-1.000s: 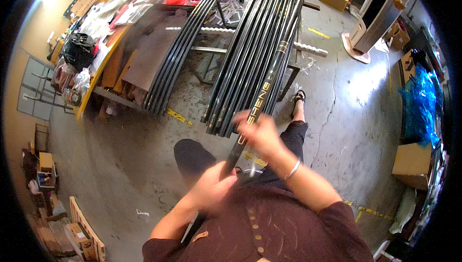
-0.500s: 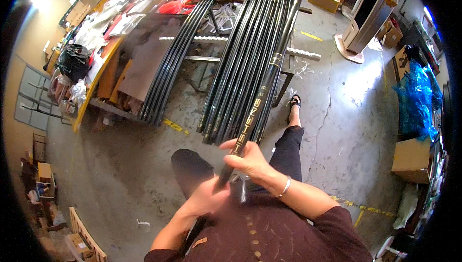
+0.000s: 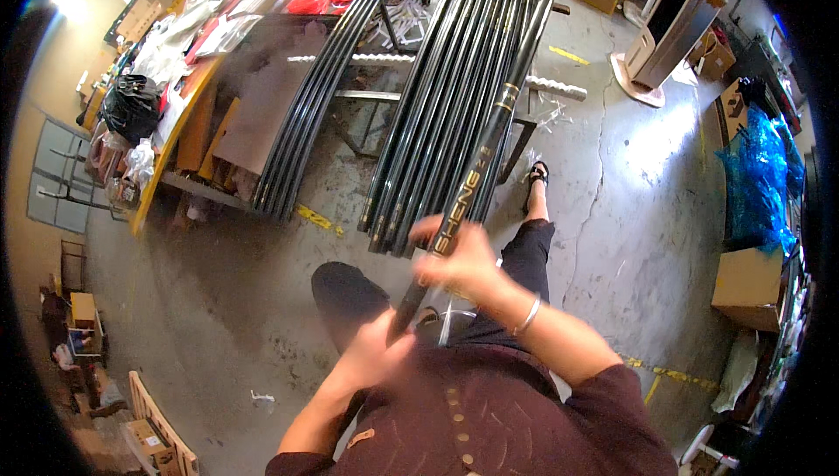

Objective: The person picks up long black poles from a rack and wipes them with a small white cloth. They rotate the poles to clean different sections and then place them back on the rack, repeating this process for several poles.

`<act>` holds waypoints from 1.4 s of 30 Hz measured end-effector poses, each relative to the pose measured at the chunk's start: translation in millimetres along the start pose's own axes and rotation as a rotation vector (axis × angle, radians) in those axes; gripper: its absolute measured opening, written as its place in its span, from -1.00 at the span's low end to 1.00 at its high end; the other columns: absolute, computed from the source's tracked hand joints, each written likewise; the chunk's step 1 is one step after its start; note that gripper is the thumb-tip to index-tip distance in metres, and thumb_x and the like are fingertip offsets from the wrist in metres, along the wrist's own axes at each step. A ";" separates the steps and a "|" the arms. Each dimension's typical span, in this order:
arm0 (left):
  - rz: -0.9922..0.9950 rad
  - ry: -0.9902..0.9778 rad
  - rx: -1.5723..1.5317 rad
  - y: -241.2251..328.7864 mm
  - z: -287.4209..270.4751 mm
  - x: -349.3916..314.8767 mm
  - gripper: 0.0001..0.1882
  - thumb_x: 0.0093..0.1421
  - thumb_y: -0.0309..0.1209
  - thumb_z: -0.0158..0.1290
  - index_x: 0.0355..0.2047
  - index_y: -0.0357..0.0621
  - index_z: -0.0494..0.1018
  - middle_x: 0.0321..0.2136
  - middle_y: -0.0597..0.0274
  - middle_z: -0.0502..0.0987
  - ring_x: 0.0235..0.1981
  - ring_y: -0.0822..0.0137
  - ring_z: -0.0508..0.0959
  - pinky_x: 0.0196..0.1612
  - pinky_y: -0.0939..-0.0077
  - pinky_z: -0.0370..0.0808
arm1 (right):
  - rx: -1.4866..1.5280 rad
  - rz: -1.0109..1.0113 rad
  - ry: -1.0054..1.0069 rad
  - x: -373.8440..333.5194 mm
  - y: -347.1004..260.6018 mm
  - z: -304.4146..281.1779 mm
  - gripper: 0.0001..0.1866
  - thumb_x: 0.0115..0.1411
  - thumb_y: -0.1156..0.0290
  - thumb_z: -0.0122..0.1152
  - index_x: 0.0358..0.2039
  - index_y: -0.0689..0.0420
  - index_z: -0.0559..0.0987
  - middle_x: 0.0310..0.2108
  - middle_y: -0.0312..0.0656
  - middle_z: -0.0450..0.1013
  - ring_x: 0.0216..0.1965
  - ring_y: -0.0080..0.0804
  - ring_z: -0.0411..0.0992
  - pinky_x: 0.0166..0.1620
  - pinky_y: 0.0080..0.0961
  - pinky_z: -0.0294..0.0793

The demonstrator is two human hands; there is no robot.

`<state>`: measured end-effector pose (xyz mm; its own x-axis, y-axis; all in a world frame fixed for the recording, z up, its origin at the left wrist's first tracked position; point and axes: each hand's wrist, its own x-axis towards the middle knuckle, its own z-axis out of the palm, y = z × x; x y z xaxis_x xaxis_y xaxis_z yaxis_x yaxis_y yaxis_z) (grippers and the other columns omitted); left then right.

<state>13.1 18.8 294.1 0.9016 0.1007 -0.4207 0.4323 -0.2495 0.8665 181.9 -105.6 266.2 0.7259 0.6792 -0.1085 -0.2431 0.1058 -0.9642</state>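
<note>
A long glossy black pole (image 3: 495, 131), which looks like a fishing rod, slants up and away from me, with gold lettering and gold bands. My left hand (image 3: 374, 350) is closed round its near end, close to my lap. Higher up, my right hand (image 3: 463, 259) wraps the lettered part, its fingers blurred by motion. A clear plastic strip (image 3: 447, 322) hangs below that hand. Under and beside the held pole, several similar black poles (image 3: 428, 109) lie side by side on a metal rack. A smaller row of black poles (image 3: 323, 91) rests to their left.
White notched bars (image 3: 559, 89) cross the rack under the poles. On the left stands a yellow-edged table (image 3: 179, 139) piled with plastic bags. At right are a tall fan-like appliance (image 3: 673, 26), blue plastic wrap (image 3: 759, 183) and a cardboard box (image 3: 748, 288).
My right hand has moved slightly up along the pole and is more blurred. The held pole has turned, showing its lettering differently. My left hand stays near the lower end.
</note>
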 end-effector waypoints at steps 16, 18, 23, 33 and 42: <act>0.182 0.210 0.303 8.1 13.7 1.5 -0.83 0.12 -0.51 0.02 -0.31 -0.32 0.29 -0.62 -0.09 0.42 -0.58 -0.02 0.50 -0.52 0.35 0.37 | 0.198 -0.114 0.407 50.7 -37.3 -59.8 -0.67 -0.02 0.23 0.32 -0.31 0.16 0.50 -0.58 -0.44 0.36 -0.68 -0.73 0.18 -0.61 -0.74 0.19; 0.225 0.190 0.290 8.1 15.7 -0.4 -0.82 0.11 -0.52 0.02 -0.31 -0.33 0.29 -0.62 -0.10 0.42 -0.57 -0.04 0.49 -0.53 0.34 0.37 | 0.189 -0.174 0.453 59.3 -37.5 -71.6 -0.66 0.00 0.17 0.31 -0.34 0.15 0.50 -0.61 -0.46 0.31 -0.71 -0.74 0.11 -0.64 -0.75 0.11; 0.211 0.252 0.239 10.2 16.5 11.9 -0.81 0.10 -0.52 0.03 -0.32 -0.33 0.29 -0.61 -0.11 0.44 -0.55 -0.06 0.50 -0.50 0.35 0.38 | 0.074 0.126 -0.035 -20.4 36.2 22.6 -0.63 -0.07 0.30 0.35 -0.26 0.19 0.53 -0.37 -0.32 0.46 -0.32 -0.53 0.40 -0.18 -0.55 0.39; 0.056 0.132 0.258 -0.4 5.8 -7.9 -0.78 0.09 -0.46 0.06 -0.28 -0.29 0.33 -0.57 0.01 0.46 -0.54 0.16 0.48 -0.45 0.40 0.40 | 0.300 -0.178 0.443 53.1 -43.5 -58.6 -0.73 0.01 0.29 0.29 -0.30 0.12 0.52 -0.60 -0.50 0.30 -0.65 -0.76 0.16 -0.60 -0.75 0.12; -0.032 0.168 0.334 -15.1 -0.1 -15.5 -0.71 0.12 -0.35 0.02 -0.21 -0.26 0.31 -0.51 -0.19 0.47 -0.38 -0.15 0.50 -0.37 0.16 0.42 | -0.069 -0.070 0.225 6.1 -22.3 -14.9 -0.48 -0.04 0.44 0.31 -0.07 0.27 0.35 -0.45 -0.32 0.40 -0.43 -0.62 0.36 -0.33 -0.66 0.38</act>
<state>-7.4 21.1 287.6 0.8899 0.2633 -0.3726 0.4560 -0.5411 0.7066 201.3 -114.6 283.4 0.8663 0.4922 -0.0849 -0.1485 0.0916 -0.9847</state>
